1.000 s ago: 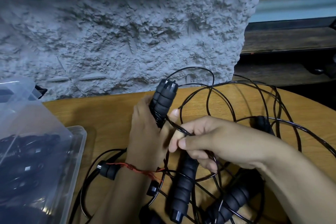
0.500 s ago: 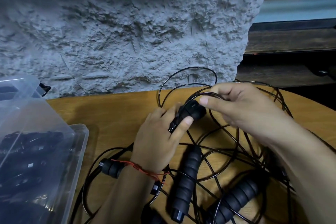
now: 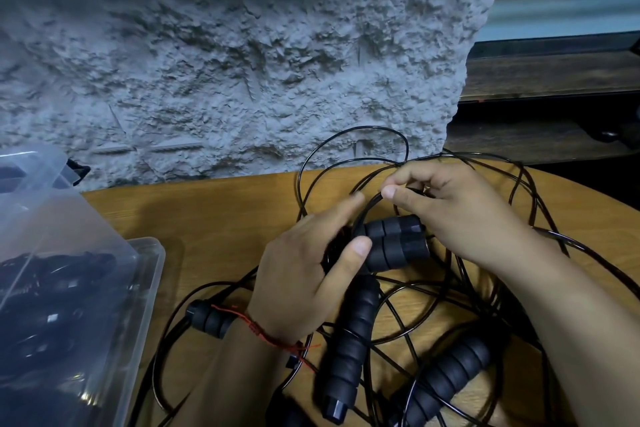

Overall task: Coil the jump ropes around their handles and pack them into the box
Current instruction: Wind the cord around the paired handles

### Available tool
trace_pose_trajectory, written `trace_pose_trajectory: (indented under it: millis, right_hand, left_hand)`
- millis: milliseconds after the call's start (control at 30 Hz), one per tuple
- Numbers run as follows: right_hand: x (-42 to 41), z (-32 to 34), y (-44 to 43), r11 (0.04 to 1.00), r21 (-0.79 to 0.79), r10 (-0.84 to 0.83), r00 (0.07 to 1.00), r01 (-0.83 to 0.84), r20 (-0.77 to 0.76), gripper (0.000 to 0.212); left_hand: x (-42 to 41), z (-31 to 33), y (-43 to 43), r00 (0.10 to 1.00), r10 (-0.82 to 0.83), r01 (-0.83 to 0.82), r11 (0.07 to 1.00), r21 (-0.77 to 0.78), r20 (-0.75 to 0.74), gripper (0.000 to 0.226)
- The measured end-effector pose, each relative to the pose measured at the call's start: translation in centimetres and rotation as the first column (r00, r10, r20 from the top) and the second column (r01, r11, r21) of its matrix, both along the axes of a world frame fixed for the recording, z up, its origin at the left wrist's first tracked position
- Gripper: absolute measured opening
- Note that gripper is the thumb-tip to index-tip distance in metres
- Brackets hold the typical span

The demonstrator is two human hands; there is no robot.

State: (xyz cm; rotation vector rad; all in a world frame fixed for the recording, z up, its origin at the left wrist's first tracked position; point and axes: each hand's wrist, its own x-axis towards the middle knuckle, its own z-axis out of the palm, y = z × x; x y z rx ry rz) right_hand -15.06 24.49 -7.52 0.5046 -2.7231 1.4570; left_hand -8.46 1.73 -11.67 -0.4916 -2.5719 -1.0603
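Mid-frame, your left hand (image 3: pixel 311 274) is curled round the paired handles (image 3: pixel 394 246), your right hand (image 3: pixel 460 215) pinches the cord (image 3: pixel 367 206) just above them; the cord looks thin, springy and slick, so wind under tension, gripping the foam; box (image 3: pixel 145 288) lower left.

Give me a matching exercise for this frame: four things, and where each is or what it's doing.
1 left hand
2 right hand
3 clear box
4 loose handle

A pinches the black cord
B lies on the wooden table
C grips the paired handles
D stands far left, dark items inside

Pairs: 1-C, 2-A, 3-D, 4-B
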Motion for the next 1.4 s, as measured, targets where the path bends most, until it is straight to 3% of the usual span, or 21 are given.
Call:
trace_pose_trajectory:
  millis: [267,433,567,700,800,900,1067,1167,1267,1400]
  right_hand:
    - [0.1,-0.4,-0.1,0.98,-0.184,0.112,0.978,-0.08,0.174,0.006]
    - [0.2,-0.5,0.1,0.97,-0.225,0.148,0.96,-0.094,0.236,0.009]
    - [0.5,-0.7,-0.4,0.959,-0.258,0.185,0.948,-0.116,0.258,0.011]
    - [0.4,-1.2,-0.5,0.964,-0.248,0.163,0.955,-0.099,0.249,0.013]
    - [0.2,-1.2,-0.4,0.962,-0.25,0.176,0.951,-0.112,0.254,0.006]
    - [0.3,-1.4,-0.7,0.96,-0.229,0.207,0.957,-0.158,0.205,0.012]
    - [1.1,-2.0,-2.2,0.991,-0.03,0.134,0.97,-0.131,0.204,0.024]
    - [1.7,-1.7,-2.8,0.984,-0.007,0.173,0.959,-0.176,0.223,0.026]
    - [2.0,-1.4,-3.0,0.975,-0.019,0.218,0.946,-0.22,0.241,0.012]
    - [2.5,-1.2,-3.1,0.968,0.05,0.232,0.95,-0.248,0.211,0.007]
  left_hand:
    - [0.3,0.0,0.0,0.997,-0.037,0.048,0.985,0.167,-0.063,0.041]
    - [0.0,0.0,-0.1,0.983,-0.164,0.182,0.945,0.271,-0.087,0.038]
    - [0.0,0.0,-0.2,0.962,-0.257,0.271,0.926,0.261,-0.089,0.066]
    - [0.0,0.1,0.0,0.969,-0.227,0.244,0.947,0.211,-0.102,0.075]
    - [-0.1,0.1,0.2,0.98,-0.149,0.169,0.972,0.161,-0.129,0.065]
    - [-0.2,0.1,0.3,0.984,-0.054,0.095,0.966,0.239,-0.172,0.047]
    - [-0.2,0.8,0.6,0.993,0.118,-0.117,0.855,0.505,0.03,0.022]
    - [-0.7,0.5,0.3,0.982,0.105,-0.18,0.754,0.631,0.154,0.028]
    - [-1.2,0.4,-0.5,0.962,0.093,-0.249,0.678,0.691,0.255,0.034]
    - [-2.0,0.4,-1.4,0.932,0.049,-0.323,0.56,0.763,0.359,0.026]
